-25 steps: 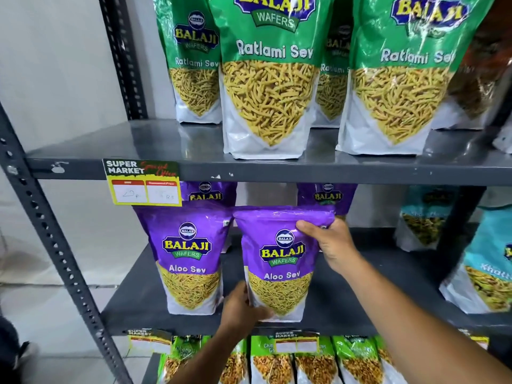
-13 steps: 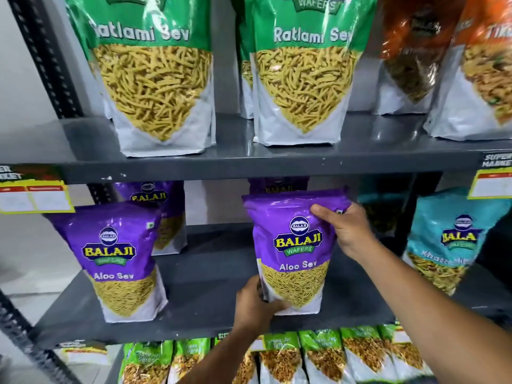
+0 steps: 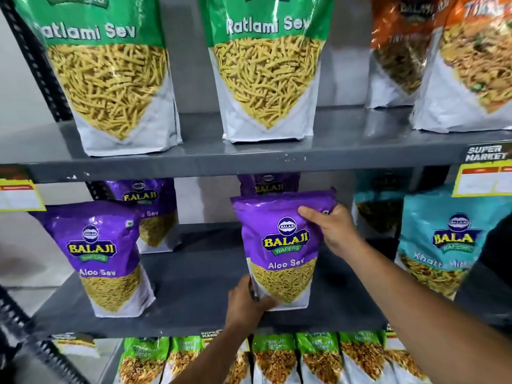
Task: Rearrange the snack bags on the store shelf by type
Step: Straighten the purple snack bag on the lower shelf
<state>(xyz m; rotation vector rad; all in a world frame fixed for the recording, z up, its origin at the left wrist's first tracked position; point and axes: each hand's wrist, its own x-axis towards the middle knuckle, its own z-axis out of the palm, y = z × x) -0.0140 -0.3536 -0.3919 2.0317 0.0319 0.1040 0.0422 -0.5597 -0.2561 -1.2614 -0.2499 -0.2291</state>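
Note:
A purple Aloo Sev bag [image 3: 279, 245] stands upright on the middle grey shelf [image 3: 194, 295]. My left hand [image 3: 246, 303] grips its lower left corner. My right hand [image 3: 332, 228] holds its upper right edge. Another purple Aloo Sev bag [image 3: 102, 259] stands alone at the left front, and two more purple bags [image 3: 155, 206] [image 3: 268, 185] stand behind. Teal Khatta Mitha bags [image 3: 443, 245] occupy the right of the same shelf.
On the upper shelf [image 3: 249, 159] stand two green Ratlami Sev bags [image 3: 110, 73] [image 3: 266, 65] and orange bags [image 3: 476, 59] at the right. Small green packets [image 3: 277, 356] line the shelf below. Yellow price tags [image 3: 482, 178] hang from shelf edges. A perforated upright [image 3: 36, 350] stands at the left.
The held purple bag has shifted right along the middle shelf, away from the left purple bag, with both hands still on it. The view has also panned right.

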